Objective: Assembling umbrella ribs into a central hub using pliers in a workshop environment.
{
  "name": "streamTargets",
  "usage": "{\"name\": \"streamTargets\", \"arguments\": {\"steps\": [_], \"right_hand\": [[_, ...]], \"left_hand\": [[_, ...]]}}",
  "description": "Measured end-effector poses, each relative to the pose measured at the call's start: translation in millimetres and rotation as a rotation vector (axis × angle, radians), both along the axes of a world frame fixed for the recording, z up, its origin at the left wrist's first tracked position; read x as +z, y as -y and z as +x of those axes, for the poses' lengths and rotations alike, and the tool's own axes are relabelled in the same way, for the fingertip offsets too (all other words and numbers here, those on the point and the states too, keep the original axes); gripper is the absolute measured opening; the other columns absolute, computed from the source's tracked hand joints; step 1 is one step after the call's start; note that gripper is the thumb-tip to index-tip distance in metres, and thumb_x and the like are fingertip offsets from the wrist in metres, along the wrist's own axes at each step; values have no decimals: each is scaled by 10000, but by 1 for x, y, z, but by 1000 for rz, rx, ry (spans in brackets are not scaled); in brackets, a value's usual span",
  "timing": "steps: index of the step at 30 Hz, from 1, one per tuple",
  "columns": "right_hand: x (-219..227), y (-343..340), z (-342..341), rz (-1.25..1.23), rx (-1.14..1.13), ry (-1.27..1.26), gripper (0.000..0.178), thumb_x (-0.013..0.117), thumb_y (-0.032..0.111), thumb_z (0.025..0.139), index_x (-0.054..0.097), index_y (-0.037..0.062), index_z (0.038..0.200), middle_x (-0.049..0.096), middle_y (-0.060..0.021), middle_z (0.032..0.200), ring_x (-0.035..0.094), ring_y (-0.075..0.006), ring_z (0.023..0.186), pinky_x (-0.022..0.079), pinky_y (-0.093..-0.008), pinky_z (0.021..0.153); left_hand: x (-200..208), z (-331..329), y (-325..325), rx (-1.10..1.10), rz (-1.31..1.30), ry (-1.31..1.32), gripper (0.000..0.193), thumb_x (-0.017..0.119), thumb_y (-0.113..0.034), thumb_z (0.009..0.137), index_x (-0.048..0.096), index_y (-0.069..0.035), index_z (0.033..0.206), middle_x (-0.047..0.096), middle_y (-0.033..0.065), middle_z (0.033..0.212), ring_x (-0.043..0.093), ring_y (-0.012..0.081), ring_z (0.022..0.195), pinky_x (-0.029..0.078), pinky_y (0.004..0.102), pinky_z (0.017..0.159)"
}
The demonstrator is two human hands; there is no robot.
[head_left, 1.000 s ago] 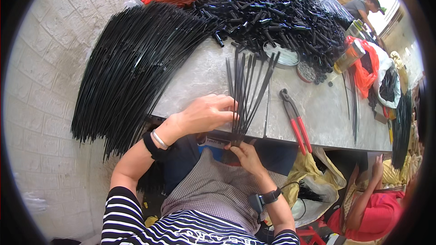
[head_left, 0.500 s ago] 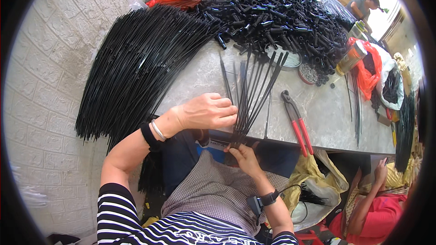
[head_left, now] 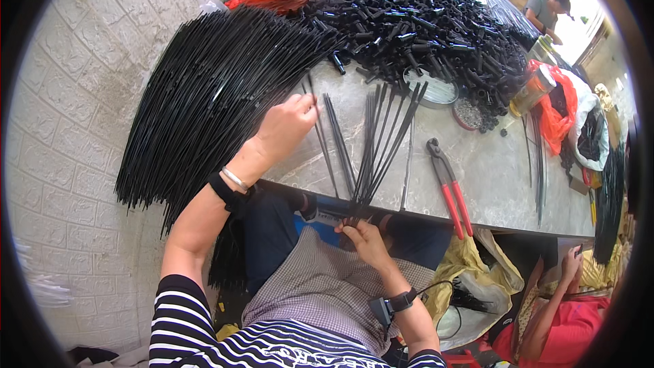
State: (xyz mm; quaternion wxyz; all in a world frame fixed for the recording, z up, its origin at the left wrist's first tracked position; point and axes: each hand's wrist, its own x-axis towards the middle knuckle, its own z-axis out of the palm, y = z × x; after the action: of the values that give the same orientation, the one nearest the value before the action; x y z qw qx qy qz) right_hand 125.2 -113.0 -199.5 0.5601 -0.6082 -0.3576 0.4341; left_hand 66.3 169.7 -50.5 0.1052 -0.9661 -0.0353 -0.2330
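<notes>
Left hand: arm extended forward and up, wrist slightly bent, fingers curled loosely, fingertips pinched. Right hand: held low near the lap, forearm bent back toward the body, grip closed, fingers wrapped tight.

One pair of red-handled pliers is seen on the table. Two round metal dishes are counted beside the pile. Black rods are too many to be counted.

Bright daylight from upper right | soft shadows | sharp centre | fisheye bending, black vignette at rim
</notes>
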Motion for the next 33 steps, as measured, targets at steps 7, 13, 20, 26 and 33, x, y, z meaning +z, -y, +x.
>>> {"name": "streamTargets", "arguments": {"steps": [7,13,20,26,33], "right_hand": [[4,4,3,-62,7,-57,198,524,93,968,627,-25,1090,685,-55,992,616,-142,965,464,-287,899],[9,-1,3,-42,-14,48,213,531,134,964,645,-20,1056,698,-81,958,622,-141,889,479,-274,812],[-15,-2,11,-114,-72,198,192,547,108,948,641,-35,1034,672,-103,965,619,-174,954,479,-310,848],[-16,-15,25,-105,-13,264,244,443,76,959,635,12,1095,658,-159,1070,588,-234,1084,460,-362,919],[13,-21,19,-44,61,378,291,526,80,896,610,34,1171,623,-201,1152,582,-341,1090,475,-397,902]], "left_hand": [[37,-4,27,119,-328,-437,647,561,-41,751,443,-59,1387,411,196,1433,500,356,1229,483,400,950],[30,-14,56,-308,-603,-438,1019,762,-448,725,204,-113,1509,189,217,1546,137,356,1451,115,510,1165],[-18,24,101,-629,-534,-350,540,693,-455,808,544,-184,1251,300,121,1517,213,334,1437,118,589,1145],[-13,22,96,-732,-528,-345,133,649,-302,837,602,-177,834,461,58,1366,323,287,1391,154,609,1146],[-22,16,85,-697,-492,-404,324,637,-299,810,632,-292,1134,391,65,1455,289,288,1408,167,582,1156]]}}
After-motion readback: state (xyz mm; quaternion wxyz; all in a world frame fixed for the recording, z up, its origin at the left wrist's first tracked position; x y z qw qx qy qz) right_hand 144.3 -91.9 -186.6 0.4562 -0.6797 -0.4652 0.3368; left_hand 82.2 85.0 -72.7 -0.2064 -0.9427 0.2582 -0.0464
